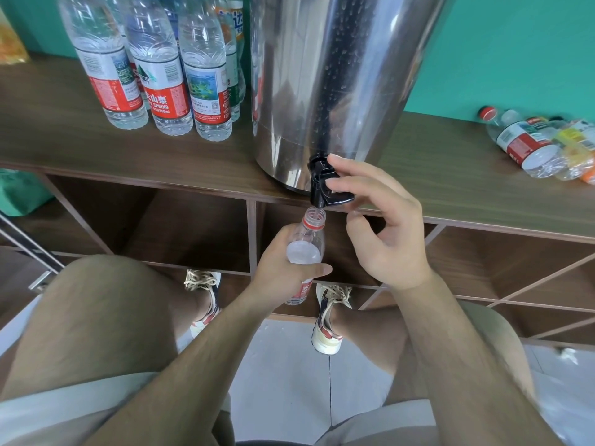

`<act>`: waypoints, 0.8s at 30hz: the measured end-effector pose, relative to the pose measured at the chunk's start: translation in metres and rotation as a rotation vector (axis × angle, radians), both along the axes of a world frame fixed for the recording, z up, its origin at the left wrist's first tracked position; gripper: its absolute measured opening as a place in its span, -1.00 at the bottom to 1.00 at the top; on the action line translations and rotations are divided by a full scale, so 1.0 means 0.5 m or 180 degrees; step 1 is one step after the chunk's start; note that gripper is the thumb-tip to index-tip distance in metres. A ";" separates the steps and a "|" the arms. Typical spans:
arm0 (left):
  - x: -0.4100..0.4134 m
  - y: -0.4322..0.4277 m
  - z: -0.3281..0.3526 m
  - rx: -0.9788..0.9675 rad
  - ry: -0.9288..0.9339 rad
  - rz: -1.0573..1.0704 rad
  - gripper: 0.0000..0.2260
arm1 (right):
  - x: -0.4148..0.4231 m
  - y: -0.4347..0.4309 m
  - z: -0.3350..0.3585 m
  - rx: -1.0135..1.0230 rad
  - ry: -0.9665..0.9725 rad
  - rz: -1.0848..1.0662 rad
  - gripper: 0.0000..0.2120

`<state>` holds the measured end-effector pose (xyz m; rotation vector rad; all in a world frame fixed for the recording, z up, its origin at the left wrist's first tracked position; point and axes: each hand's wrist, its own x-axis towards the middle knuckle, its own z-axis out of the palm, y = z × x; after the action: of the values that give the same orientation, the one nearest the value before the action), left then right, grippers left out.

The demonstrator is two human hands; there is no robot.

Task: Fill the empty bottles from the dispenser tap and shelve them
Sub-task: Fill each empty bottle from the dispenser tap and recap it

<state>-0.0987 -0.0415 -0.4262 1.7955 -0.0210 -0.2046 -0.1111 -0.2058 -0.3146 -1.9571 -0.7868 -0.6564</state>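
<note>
- Forearms [199,358] reach forward; the left hand [283,272] wraps its fingers round the clear water bottle [307,243], whose mouth sits just below the spout [317,202].
- Right hand [389,233] pinches the black tap lever [333,185] of the steel dispenser [338,75] between thumb and forefinger.
- Risk: the bottle looks nearly full. A late release would spill water onto the floor [289,365], and a drifting neck would miss the spout.

Storeroom-like; cubby shelving [128,149], water bottles [167,75]

Khaki shorts [96,317]; cream/red sneakers [326,336] w/ beige laces [338,292].
</note>
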 end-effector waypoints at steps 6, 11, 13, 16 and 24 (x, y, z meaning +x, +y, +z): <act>0.001 -0.001 0.002 0.0036 -0.0005 0.0007 -0.28 | -0.001 -0.001 0.000 0.0007 0.0012 0.0012 -0.50; 0.002 -0.001 0.001 0.0057 -0.0002 0.0007 -0.29 | 0.000 -0.001 0.001 -0.0011 -0.0007 -0.0010 -0.50; 0.002 -0.002 -0.001 0.0078 0.0006 0.0014 -0.29 | -0.001 -0.001 0.001 -0.0013 -0.0019 -0.0020 -0.51; 0.002 -0.003 -0.002 0.0102 0.0013 0.0031 -0.29 | -0.001 -0.001 0.001 0.0004 -0.0023 -0.0003 -0.51; 0.001 -0.002 -0.002 0.0051 0.0044 0.0038 -0.29 | -0.001 -0.002 0.001 0.0021 -0.0003 0.0009 -0.50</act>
<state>-0.0983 -0.0425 -0.4273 1.8098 0.0011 -0.2092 -0.1117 -0.2069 -0.3142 -1.9494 -0.7869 -0.6576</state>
